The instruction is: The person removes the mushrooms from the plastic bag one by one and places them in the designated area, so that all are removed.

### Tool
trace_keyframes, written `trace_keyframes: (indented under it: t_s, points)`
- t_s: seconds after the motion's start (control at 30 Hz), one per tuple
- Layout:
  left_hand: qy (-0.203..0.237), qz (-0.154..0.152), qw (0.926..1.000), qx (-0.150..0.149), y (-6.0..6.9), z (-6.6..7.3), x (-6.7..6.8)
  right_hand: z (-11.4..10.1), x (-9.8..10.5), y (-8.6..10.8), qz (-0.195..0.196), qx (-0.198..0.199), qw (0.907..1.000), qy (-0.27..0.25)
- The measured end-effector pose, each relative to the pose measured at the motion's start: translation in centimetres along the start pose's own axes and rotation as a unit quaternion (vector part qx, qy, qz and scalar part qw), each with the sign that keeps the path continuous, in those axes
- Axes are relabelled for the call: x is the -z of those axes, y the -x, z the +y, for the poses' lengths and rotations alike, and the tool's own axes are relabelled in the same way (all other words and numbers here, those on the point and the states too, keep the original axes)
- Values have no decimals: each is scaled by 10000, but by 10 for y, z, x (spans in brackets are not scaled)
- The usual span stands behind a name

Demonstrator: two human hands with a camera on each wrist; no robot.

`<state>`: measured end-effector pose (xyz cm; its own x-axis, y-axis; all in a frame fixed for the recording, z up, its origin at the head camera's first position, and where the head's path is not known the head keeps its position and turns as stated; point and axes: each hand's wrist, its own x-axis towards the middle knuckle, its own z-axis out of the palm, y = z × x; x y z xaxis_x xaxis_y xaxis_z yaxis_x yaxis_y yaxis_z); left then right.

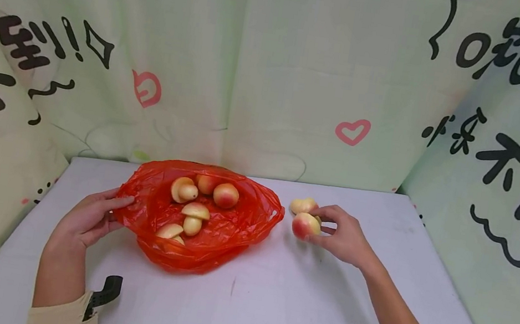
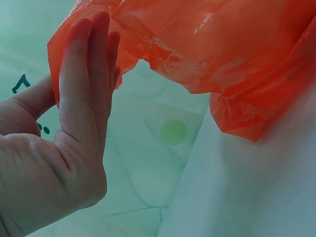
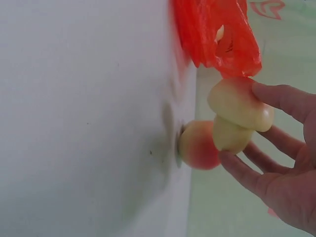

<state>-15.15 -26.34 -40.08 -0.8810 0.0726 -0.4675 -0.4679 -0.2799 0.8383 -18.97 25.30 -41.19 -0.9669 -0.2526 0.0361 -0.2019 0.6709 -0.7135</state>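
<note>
My left hand [image 1: 89, 217] pinches the left rim of a red plastic bag [image 1: 234, 231] between thumb and fingers; in the left wrist view, the fingers [image 2: 76, 84] lie nearly straight along the film. The bag's mouth gapes upward, with several mushroom-shaped pieces [image 1: 195, 211] in cream and red inside. To the right of the bag, my right hand [image 1: 345, 238] holds another toy-like mushroom [image 3: 239, 103] by its cap and stem with thumb and fingertips. A further mushroom [image 1: 303, 205] rests on the table just behind the held one. Its red and yellow cap [image 3: 200, 145] shows in the right wrist view.
A white-covered table [image 1: 236, 321] lies under both hands. Pale green curtains [image 1: 293, 77] with black writing and pink hearts stand at the back and both sides. Black wrist straps [image 1: 106, 293] show near both sleeves.
</note>
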Motion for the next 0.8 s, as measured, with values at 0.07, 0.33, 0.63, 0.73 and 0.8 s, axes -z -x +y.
trace_keyframes:
  t_s: [0.07, 0.33, 0.63, 0.73, 0.8]
  points:
    - [-23, 5, 10000, -2, 0, 0, 0, 2, -2, 0, -30, -131, 9999, 28]
    - [-64, 9, 10000, -28, 0, 0, -1, 8, -9, -2, -144, -491, 9986, 94]
    - [-78, 29, 10000, 3, 2, 1, -2, 11, -13, -4, -140, -699, 9972, 224]
    - [-104, 47, 9999, 6, 1, 1, -1, 13, -14, -5, -151, -743, 9968, 244]
    - [-125, 58, 9999, 0, 0, 1, -1, 14, -15, -5, -168, -756, 9966, 279]
